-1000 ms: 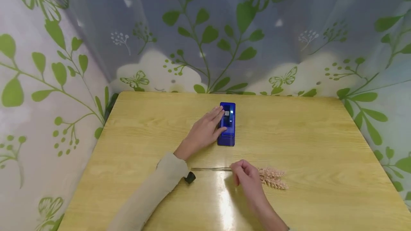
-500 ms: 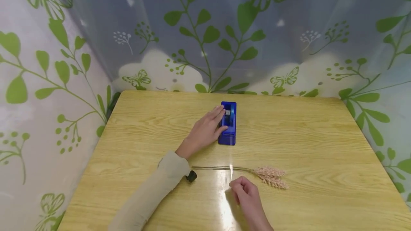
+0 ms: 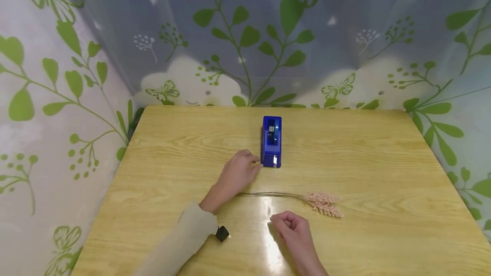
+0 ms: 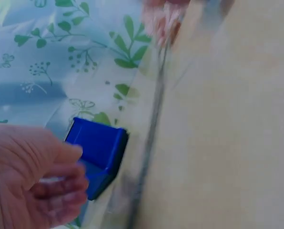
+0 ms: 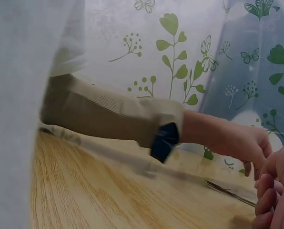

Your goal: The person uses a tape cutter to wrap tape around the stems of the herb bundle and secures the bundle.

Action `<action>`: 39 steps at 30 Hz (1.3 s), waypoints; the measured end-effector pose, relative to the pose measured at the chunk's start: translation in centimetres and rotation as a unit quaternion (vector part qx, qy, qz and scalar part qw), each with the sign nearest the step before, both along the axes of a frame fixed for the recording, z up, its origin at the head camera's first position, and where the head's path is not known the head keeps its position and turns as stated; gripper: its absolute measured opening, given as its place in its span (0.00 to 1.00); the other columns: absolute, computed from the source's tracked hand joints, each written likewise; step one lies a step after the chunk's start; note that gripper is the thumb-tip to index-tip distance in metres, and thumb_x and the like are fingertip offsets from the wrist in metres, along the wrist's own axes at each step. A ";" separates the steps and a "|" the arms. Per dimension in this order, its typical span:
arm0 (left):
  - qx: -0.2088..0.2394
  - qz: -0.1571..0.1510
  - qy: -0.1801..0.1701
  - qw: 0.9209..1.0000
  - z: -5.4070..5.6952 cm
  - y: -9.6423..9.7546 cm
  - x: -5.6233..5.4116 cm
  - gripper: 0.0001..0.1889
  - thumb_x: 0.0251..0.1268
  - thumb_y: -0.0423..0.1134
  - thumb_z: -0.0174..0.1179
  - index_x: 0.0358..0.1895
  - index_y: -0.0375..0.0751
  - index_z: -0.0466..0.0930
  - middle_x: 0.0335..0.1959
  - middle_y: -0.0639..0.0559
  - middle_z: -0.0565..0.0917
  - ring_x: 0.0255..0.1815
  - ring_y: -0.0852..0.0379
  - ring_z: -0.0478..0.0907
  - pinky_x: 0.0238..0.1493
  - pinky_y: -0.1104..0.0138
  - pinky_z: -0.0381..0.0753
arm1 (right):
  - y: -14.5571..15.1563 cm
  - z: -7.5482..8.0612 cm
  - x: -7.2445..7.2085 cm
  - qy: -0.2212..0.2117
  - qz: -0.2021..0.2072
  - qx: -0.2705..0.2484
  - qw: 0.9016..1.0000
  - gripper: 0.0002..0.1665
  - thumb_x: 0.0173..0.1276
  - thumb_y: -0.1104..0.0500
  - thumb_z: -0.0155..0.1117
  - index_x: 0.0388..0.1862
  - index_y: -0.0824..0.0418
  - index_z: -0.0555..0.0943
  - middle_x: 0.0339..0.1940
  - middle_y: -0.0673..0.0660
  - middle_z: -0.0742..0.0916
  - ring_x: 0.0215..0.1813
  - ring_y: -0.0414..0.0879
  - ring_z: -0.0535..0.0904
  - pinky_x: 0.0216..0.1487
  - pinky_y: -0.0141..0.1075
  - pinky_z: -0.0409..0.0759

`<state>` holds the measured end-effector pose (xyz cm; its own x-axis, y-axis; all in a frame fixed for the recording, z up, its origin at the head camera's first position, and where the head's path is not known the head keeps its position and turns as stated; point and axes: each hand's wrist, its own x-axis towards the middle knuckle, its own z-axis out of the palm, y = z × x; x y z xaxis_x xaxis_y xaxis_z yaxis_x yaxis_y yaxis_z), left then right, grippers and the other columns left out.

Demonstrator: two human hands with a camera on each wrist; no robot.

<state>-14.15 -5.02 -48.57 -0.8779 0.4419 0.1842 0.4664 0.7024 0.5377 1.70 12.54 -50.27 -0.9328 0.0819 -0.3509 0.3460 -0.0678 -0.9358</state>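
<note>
A blue tape dispenser [image 3: 272,148] stands upright at the back middle of the table in the head view. My left hand [image 3: 235,174] is beside its front left corner, fingers loosely bent and holding nothing. The left wrist view shows that hand [image 4: 35,174] beside the dispenser [image 4: 100,145]. Nearer me, my right hand [image 3: 294,230] pinches the end of a short strip of clear tape [image 3: 269,211]. Between hands and dispenser lies a pair of pink dried flower sprigs [image 3: 322,203]. Their thin stems point left, and the left hand hides the ends in the head view.
The wooden table [image 3: 383,173] has patterned curtain-like sheets [image 3: 245,33] along its back and sides. A dark strap piece [image 3: 222,234] sits at the left sleeve cuff. Bright glare crosses the table's front middle.
The tape strip, earlier stretched from the dispenser to the right hand across the stems, is now separate. My left hand has left the dispenser's side and moved toward me. The right hand moved nearer me.
</note>
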 end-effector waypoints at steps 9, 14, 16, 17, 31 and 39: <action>-0.003 -0.069 -0.035 0.997 -2.0 -1.2 4.7 0.13 0.67 0.44 0.73 0.50 0.43 0.92 0.42 0.56 0.81 0.44 0.60 0.75 0.46 0.70 0.81 | -0.3 -0.5 -0.1 -0.010 -0.004 0.001 1.000 0.13 0.71 0.60 0.72 0.37 0.72 0.84 0.17 0.49 0.76 0.18 0.37 0.65 0.19 0.27 0.60; -0.010 -0.068 -0.004 0.998 -2.1 -0.5 5.0 0.04 0.68 0.38 0.72 0.41 0.43 0.93 0.37 0.57 0.82 0.41 0.60 0.77 0.45 0.71 0.82 | -0.2 -0.4 -0.3 -0.006 -0.009 -0.002 1.000 0.14 0.70 0.60 0.72 0.37 0.73 0.84 0.17 0.49 0.76 0.18 0.37 0.64 0.19 0.27 0.60; -0.020 -0.069 0.005 0.997 -2.0 -0.3 5.2 0.03 0.69 0.36 0.70 0.39 0.42 0.92 0.35 0.57 0.82 0.41 0.59 0.78 0.46 0.71 0.82 | -0.2 -0.4 -0.3 -0.003 -0.011 -0.001 1.000 0.14 0.70 0.60 0.72 0.37 0.73 0.84 0.17 0.49 0.76 0.18 0.36 0.64 0.18 0.27 0.60; -0.027 -0.069 0.010 0.997 -1.9 -0.2 5.3 0.03 0.69 0.36 0.69 0.38 0.42 0.92 0.35 0.57 0.82 0.41 0.59 0.78 0.46 0.71 0.82 | -0.2 -0.4 -0.3 -0.001 -0.012 -0.002 1.000 0.14 0.70 0.60 0.72 0.37 0.73 0.84 0.16 0.49 0.76 0.18 0.36 0.64 0.19 0.27 0.60; -0.198 -0.091 0.159 0.963 -3.3 1.2 6.8 0.08 0.58 0.24 0.61 0.35 0.39 0.75 0.32 0.50 0.70 0.36 0.54 0.65 0.37 0.66 0.72 | 0.1 -0.6 0.1 -0.007 -0.022 -0.006 1.000 0.14 0.70 0.59 0.72 0.37 0.72 0.84 0.16 0.49 0.77 0.16 0.36 0.63 0.18 0.27 0.60; -0.157 -0.093 0.119 0.976 -3.0 1.0 7.6 0.09 0.62 0.21 0.51 0.39 0.38 0.67 0.30 0.50 0.68 0.34 0.54 0.65 0.35 0.66 0.70 | -0.1 -0.8 0.1 0.006 -0.011 -0.005 1.000 0.14 0.71 0.60 0.71 0.40 0.73 0.84 0.17 0.49 0.77 0.16 0.36 0.64 0.17 0.26 0.60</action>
<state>-6.51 -4.01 -51.57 -0.7259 0.6571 0.2031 0.6871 0.7062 0.1709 1.84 12.44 -51.09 -0.9353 0.0986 -0.3399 0.3323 -0.0853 -0.9393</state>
